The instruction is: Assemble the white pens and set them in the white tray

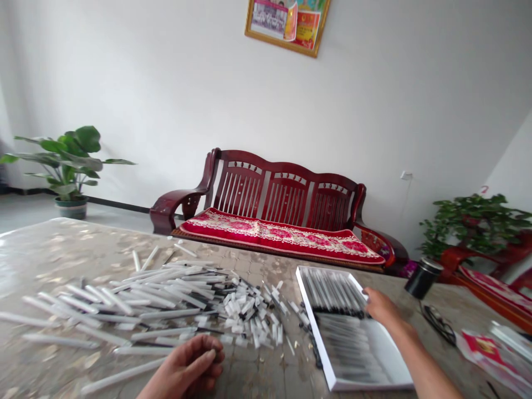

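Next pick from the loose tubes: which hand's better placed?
Left, likely: the left hand is close beside the loose tubes, while the right hand is at the right edge of the white tray.

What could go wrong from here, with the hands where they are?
The right hand, at the edge of the tray, might nudge the rows of pens out of line. The left hand is close to the loose tubes and could knock some aside. The small caps, heaped beside them, might scatter.
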`<state>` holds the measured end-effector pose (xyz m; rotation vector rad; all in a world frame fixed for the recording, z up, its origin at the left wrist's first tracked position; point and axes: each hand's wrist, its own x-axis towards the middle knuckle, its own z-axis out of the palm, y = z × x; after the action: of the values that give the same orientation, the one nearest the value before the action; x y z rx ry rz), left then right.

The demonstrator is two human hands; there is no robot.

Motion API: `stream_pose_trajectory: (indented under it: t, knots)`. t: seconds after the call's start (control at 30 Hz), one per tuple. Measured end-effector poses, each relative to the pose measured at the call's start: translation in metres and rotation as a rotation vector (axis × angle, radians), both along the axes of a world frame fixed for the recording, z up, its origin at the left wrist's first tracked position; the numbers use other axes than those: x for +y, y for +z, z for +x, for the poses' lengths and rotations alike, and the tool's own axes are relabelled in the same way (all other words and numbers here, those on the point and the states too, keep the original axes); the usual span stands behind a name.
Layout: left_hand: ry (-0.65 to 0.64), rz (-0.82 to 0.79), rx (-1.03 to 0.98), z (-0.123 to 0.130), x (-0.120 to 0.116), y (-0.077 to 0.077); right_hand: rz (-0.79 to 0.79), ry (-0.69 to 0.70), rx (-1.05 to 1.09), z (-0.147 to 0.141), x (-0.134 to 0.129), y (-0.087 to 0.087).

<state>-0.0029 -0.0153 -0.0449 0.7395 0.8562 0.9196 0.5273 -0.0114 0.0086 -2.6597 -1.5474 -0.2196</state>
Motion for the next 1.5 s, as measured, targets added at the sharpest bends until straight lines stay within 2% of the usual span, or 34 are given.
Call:
stream_pose_trajectory:
  t: [0.17,0.23,0.3,0.37,0.47,0.53,0.57,0.63,0.67,0.73,0.8,0.9,1.03,1.27,1.37,1.5]
  knots:
    - [0.042,0.075,0.053,0.002,-0.001,0.009,-0.004,0.025,0.006,-0.012,-0.006,-0.003]
    - [0.028,0.166,0.101,-0.001,0.001,0.012,0.058,0.056,0.034,-0.025,-0.003,0.003]
    - [0.073,0.263,0.184,-0.006,0.004,0.014,0.164,0.141,0.128,-0.051,0.002,0.012]
    - [0.130,0.343,0.315,-0.011,0.005,0.016,0.244,0.279,0.285,-0.096,0.006,0.022]
    - [0.155,0.518,0.571,-0.017,0.002,0.021,0.213,0.500,0.472,-0.191,0.005,0.030]
    - [0.103,0.689,0.745,-0.019,-0.004,0.025,0.161,0.679,0.488,-0.257,0.002,0.030]
    - [0.035,0.780,0.812,-0.019,-0.008,0.027,0.133,0.736,0.480,-0.288,0.001,0.028]
    - [-0.133,0.923,0.915,-0.018,-0.015,0.030,0.094,0.785,0.439,-0.339,0.003,0.023]
    - [-0.174,0.960,0.981,-0.018,-0.018,0.031,0.074,0.783,0.411,-0.359,0.006,0.020]
    - [-0.185,0.991,1.070,-0.017,-0.022,0.031,0.057,0.761,0.361,-0.389,0.016,0.015]
    - [-0.147,0.945,1.139,-0.018,-0.021,0.031,0.066,0.739,0.328,-0.410,0.028,0.012]
    - [-0.110,0.862,1.200,-0.020,-0.017,0.032,0.082,0.697,0.283,-0.432,0.047,0.010]
    - [-0.083,0.799,1.218,-0.020,-0.014,0.036,0.019,0.656,0.205,-0.448,0.062,0.007]
    - [-0.031,0.698,1.187,-0.018,-0.009,0.034,0.032,0.659,0.180,-0.441,0.055,0.009]
    - [0.116,0.639,0.981,-0.018,-0.004,0.030,0.164,0.677,0.314,-0.432,0.041,0.008]
    - [0.304,0.475,0.490,-0.019,0.005,0.026,0.340,0.822,0.507,-0.423,0.017,-0.005]
